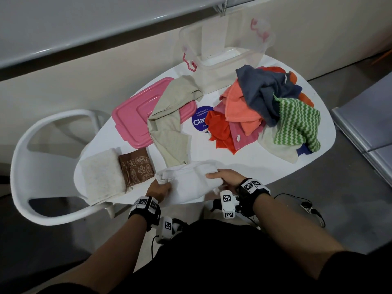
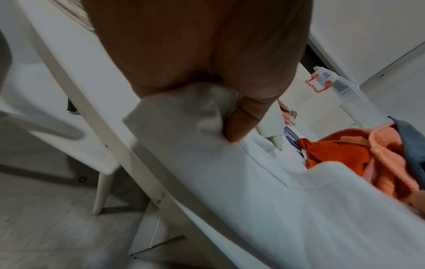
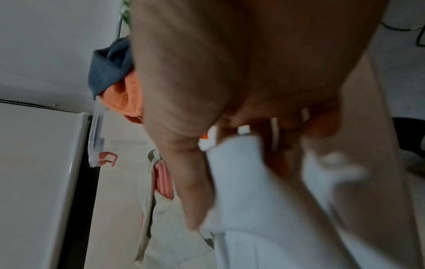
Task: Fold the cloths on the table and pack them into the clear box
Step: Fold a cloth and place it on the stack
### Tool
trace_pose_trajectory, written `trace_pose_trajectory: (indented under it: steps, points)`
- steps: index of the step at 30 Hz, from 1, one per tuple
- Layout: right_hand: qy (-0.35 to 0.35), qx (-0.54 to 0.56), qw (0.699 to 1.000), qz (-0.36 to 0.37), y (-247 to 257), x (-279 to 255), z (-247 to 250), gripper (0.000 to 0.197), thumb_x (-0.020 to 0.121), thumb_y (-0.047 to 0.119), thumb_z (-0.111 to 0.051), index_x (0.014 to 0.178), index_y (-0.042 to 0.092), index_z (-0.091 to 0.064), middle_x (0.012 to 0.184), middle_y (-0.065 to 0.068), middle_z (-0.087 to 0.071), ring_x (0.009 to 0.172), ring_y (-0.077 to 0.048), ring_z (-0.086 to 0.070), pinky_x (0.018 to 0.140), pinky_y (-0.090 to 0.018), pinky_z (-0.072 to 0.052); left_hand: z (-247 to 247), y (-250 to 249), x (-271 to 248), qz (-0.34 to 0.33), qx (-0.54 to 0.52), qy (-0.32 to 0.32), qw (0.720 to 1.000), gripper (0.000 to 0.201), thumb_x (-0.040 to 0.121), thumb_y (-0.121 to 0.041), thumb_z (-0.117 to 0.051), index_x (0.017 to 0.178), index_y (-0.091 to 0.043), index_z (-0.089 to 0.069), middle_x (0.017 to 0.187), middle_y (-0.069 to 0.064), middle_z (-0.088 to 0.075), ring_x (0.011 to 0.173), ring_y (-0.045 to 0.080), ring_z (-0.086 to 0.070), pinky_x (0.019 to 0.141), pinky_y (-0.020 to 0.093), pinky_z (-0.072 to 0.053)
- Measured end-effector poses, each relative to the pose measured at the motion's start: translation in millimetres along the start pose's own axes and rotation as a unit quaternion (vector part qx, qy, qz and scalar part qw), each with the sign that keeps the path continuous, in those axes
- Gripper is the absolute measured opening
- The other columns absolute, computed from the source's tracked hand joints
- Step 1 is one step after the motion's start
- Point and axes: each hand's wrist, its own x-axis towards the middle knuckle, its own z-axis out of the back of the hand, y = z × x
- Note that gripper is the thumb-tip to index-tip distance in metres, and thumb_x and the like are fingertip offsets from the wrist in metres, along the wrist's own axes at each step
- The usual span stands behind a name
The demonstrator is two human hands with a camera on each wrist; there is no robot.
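Note:
A white cloth (image 1: 191, 183) lies at the table's near edge, partly folded. My left hand (image 1: 162, 187) pinches its bunched left end (image 2: 195, 109) between thumb and fingers. My right hand (image 1: 224, 178) grips the cloth's right end, thumb on top (image 3: 190, 182) and fingers beneath. The clear box (image 1: 224, 49) stands open at the table's far side with one white cloth inside. A heap of crumpled cloths (image 1: 265, 111) in orange, pink, grey-blue and green zigzag lies at the right. A beige cloth (image 1: 169, 124) sprawls in the middle.
The pink lid (image 1: 131, 119) lies left of centre, partly under the beige cloth. A folded cream cloth (image 1: 101, 177) and a folded brown paisley cloth (image 1: 137, 166) sit at the near left. A white chair (image 1: 42, 166) stands left of the white table (image 1: 254, 166).

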Motion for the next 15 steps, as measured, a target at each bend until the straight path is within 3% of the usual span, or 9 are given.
trace_pose_trajectory:
  steps: [2,4,5,7,9,10,12,14,15]
  points:
    - [-0.05,0.02,0.996,0.067,-0.2,1.3,3.0,0.056,0.053,0.03,-0.092,0.098,0.002,-0.074,0.094,-0.013,-0.073,0.08,-0.03,-0.068,0.077,-0.039,-0.052,1.6,-2.1,-2.9,0.017,0.0,0.013,1.0,0.064,0.069,-0.048,-0.046,0.11,-0.002,-0.064,0.112,0.021,-0.061,0.108,0.034,-0.057,0.081,0.028,-0.036]
    - [-0.099,0.004,0.986,0.131,5.5,-2.5,6.3,0.03,0.059,0.017,-0.091,0.082,0.006,-0.077,0.091,-0.005,-0.075,0.087,-0.026,-0.071,0.087,-0.035,-0.053,2.9,-3.1,-2.9,0.02,-0.001,0.022,1.0,0.041,0.08,-0.042,-0.053,0.093,-0.005,-0.064,0.11,0.024,-0.062,0.097,0.032,-0.057,0.077,0.028,-0.035]
    - [-0.104,-0.023,0.982,0.158,7.4,-3.6,7.9,0.019,0.062,0.013,-0.09,0.072,0.009,-0.074,0.084,0.0,-0.073,0.08,-0.019,-0.068,0.081,-0.029,-0.052,2.4,-1.0,-0.3,0.015,0.0,0.025,1.0,0.036,0.085,-0.04,-0.055,0.09,-0.005,-0.064,0.109,0.025,-0.063,0.092,0.029,-0.055,0.075,0.028,-0.034]
    - [-0.122,-0.083,0.971,0.189,7.1,-4.5,11.4,0.03,0.068,0.012,-0.087,0.058,0.012,-0.059,0.066,0.003,-0.053,0.061,-0.012,-0.048,0.063,-0.022,-0.039,1.8,-1.8,-0.4,0.011,-0.008,0.013,1.0,0.04,0.084,-0.04,-0.059,0.098,-0.003,-0.066,0.102,0.019,-0.063,0.09,0.028,-0.055,0.075,0.027,-0.034]
    - [-0.16,-0.131,0.961,0.183,0.9,-2.7,15.0,0.044,0.072,0.016,-0.084,0.054,0.016,-0.043,0.057,0.005,-0.037,0.055,-0.011,-0.035,0.055,-0.024,-0.029,2.2,-0.7,-1.0,0.003,-0.032,0.003,0.999,0.046,0.071,-0.044,-0.055,0.099,-0.009,-0.066,0.094,0.008,-0.062,0.095,0.028,-0.059,0.075,0.026,-0.035]
    - [-0.189,-0.164,0.955,0.16,-4.1,-1.5,18.3,0.043,0.074,0.02,-0.08,0.054,0.016,-0.043,0.056,0.005,-0.038,0.056,-0.013,-0.036,0.055,-0.026,-0.031,1.4,1.7,1.2,0.008,-0.043,-0.001,0.999,0.046,0.067,-0.046,-0.054,0.096,-0.012,-0.064,0.093,0.005,-0.063,0.096,0.026,-0.061,0.077,0.027,-0.038]
    - [-0.232,-0.241,0.939,0.083,-14.6,-0.9,25.0,0.023,0.076,0.029,-0.073,0.068,0.013,-0.059,0.068,0.001,-0.057,0.069,-0.018,-0.053,0.063,-0.029,-0.043,-2.8,21.0,22.2,0.034,-0.063,-0.009,0.997,0.059,0.062,-0.061,-0.062,0.096,-0.013,-0.064,0.094,0.005,-0.068,0.097,0.026,-0.064,0.086,0.033,-0.049]
    - [-0.24,-0.263,0.934,0.029,-25.7,3.9,32.3,0.027,0.066,0.039,-0.071,0.08,0.017,-0.065,0.078,0.002,-0.066,0.08,-0.021,-0.063,0.066,-0.028,-0.048,-5.6,30.3,35.3,0.041,-0.051,-0.019,0.998,0.072,0.057,-0.075,-0.067,0.102,-0.019,-0.066,0.098,0.002,-0.071,0.098,0.025,-0.066,0.095,0.04,-0.051]
    - [-0.245,-0.261,0.933,0.022,-27.3,5.7,34.0,0.03,0.061,0.042,-0.07,0.08,0.019,-0.063,0.077,0.004,-0.065,0.08,-0.021,-0.064,0.065,-0.028,-0.049,-3.9,22.7,29.3,0.041,-0.031,-0.024,0.998,0.068,0.061,-0.072,-0.068,0.106,-0.022,-0.067,0.104,0.001,-0.071,0.102,0.025,-0.065,0.099,0.04,-0.049]
